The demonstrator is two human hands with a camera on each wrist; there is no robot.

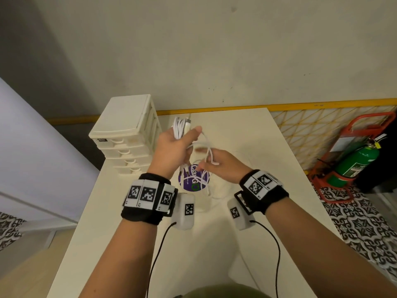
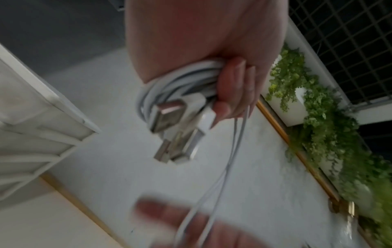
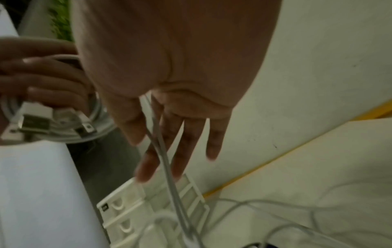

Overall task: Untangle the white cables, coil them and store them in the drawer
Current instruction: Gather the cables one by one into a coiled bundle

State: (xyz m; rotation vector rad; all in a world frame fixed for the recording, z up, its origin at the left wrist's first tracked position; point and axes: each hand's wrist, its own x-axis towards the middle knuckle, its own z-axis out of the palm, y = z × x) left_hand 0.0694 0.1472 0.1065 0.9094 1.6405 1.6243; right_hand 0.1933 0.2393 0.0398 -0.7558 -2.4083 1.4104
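The white cables (image 1: 180,127) have a smooth plastic sheath and shiny metal plugs (image 2: 167,115), the drawer unit (image 1: 124,130) at far left is cream moulded plastic, and the table (image 1: 247,134) top looks matt.

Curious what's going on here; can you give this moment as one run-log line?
left hand: grips coiled white cables | right hand: carries loose cable strands | drawer unit: drawers closed | stage: coiling

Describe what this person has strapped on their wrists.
Each bare forearm carries a black wristband, left and right, ringed with white tiles printed with black square codes. A small white box with its own code hangs beneath each wrist, and a thin black cable trails back from it.
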